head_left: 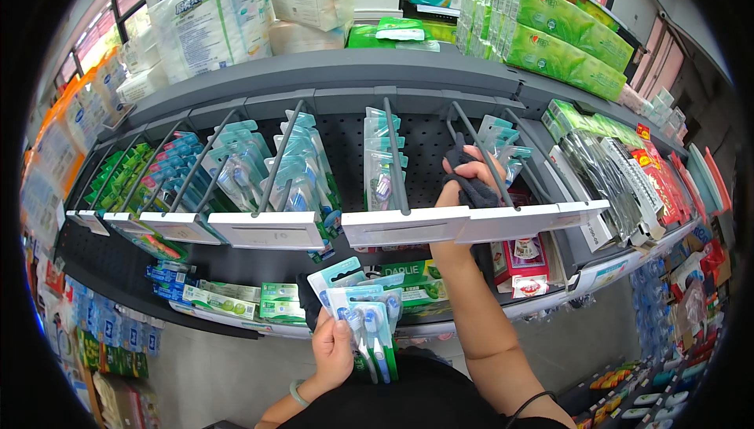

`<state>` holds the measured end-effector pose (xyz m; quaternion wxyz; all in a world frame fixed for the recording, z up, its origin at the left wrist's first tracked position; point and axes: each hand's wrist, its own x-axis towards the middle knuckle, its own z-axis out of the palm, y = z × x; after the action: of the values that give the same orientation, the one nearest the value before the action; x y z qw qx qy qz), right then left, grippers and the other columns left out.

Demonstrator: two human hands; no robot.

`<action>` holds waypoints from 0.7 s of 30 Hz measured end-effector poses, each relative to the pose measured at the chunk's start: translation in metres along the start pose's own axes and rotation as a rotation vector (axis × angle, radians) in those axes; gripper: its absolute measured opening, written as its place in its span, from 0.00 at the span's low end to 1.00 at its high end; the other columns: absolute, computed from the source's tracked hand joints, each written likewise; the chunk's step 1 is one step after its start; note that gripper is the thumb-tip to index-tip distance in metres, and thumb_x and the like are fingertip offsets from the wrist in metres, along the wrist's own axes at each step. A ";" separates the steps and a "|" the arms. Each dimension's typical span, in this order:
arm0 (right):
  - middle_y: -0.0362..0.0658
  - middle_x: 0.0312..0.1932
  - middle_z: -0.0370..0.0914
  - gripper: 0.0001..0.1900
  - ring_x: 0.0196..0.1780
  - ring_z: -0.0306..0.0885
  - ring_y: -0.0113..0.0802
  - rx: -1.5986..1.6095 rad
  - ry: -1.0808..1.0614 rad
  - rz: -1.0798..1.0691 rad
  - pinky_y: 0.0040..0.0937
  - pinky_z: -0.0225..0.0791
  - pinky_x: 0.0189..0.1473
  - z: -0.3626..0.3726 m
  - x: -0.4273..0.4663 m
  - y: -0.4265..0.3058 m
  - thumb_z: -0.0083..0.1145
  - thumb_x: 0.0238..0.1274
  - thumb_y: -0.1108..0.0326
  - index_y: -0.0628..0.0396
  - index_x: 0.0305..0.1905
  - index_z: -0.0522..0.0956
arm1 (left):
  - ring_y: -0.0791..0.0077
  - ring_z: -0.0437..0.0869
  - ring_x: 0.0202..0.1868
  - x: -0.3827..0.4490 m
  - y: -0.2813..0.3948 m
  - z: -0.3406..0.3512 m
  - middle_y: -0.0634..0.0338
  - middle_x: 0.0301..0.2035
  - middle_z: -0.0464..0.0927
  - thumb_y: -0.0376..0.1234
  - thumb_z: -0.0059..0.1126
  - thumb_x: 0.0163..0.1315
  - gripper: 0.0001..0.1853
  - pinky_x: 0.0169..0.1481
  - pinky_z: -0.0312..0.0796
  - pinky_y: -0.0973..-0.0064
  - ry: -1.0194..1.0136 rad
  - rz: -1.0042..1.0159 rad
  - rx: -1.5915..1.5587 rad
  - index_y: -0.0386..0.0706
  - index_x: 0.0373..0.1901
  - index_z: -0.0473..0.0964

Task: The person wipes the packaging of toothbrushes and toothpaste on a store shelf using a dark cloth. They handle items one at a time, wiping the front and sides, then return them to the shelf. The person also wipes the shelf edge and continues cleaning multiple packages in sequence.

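Observation:
My left hand (333, 346) grips several blister packs of toothbrushes (368, 323) in front of my body. A piece of black cloth (307, 299) shows behind that hand; whether the hand holds it I cannot tell. Reaching up between the display hooks, my right hand (474, 178) clasps a dark grey cloth (471, 187). The cloth is bunched beside a metal display hook (480, 146), whose front end carries a white price-label holder (506, 220). To the left of my right hand, a row of toothbrush packs (382, 164) hangs from a neighbouring hook. More packs (500, 140) hang just to its right.
Further toothbrush packs (235, 164) hang on hooks at left. Toothpaste boxes (280, 302) and a red box (521, 264) stand on the shelf below. Tissue packs (565, 46) sit on the top ledge (330, 69). Boxed goods (612, 175) fill the right side.

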<state>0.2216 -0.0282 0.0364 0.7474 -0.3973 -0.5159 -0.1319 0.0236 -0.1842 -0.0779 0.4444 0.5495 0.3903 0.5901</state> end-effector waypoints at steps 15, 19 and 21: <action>0.53 0.56 0.73 0.14 0.59 0.74 0.43 0.389 -0.262 0.240 0.38 0.66 0.62 -0.039 0.007 -0.012 0.55 0.52 0.81 0.59 0.46 0.75 | 0.73 0.74 0.45 0.000 0.002 0.008 0.54 0.48 0.72 0.38 0.44 0.76 0.19 0.49 0.66 0.77 -0.023 -0.007 -0.034 0.28 0.39 0.75; 0.53 0.57 0.72 0.19 0.59 0.73 0.40 0.489 0.041 0.509 0.35 0.70 0.60 -0.056 -0.038 -0.029 0.53 0.54 0.88 0.61 0.51 0.73 | 0.73 0.74 0.45 -0.004 -0.002 0.003 0.54 0.48 0.72 0.37 0.44 0.76 0.19 0.49 0.66 0.76 0.017 -0.028 -0.019 0.28 0.38 0.75; 0.51 0.56 0.73 0.19 0.56 0.76 0.39 0.505 0.183 0.649 0.36 0.70 0.61 -0.075 -0.061 -0.022 0.54 0.60 0.83 0.62 0.56 0.70 | 0.73 0.74 0.45 -0.001 0.001 0.007 0.54 0.48 0.72 0.37 0.44 0.76 0.18 0.50 0.66 0.76 -0.004 -0.021 -0.020 0.28 0.38 0.75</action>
<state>0.2320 -0.1105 -0.0181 0.8668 -0.3303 -0.3114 0.2063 0.0304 -0.1854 -0.0762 0.4567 0.5421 0.3892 0.5882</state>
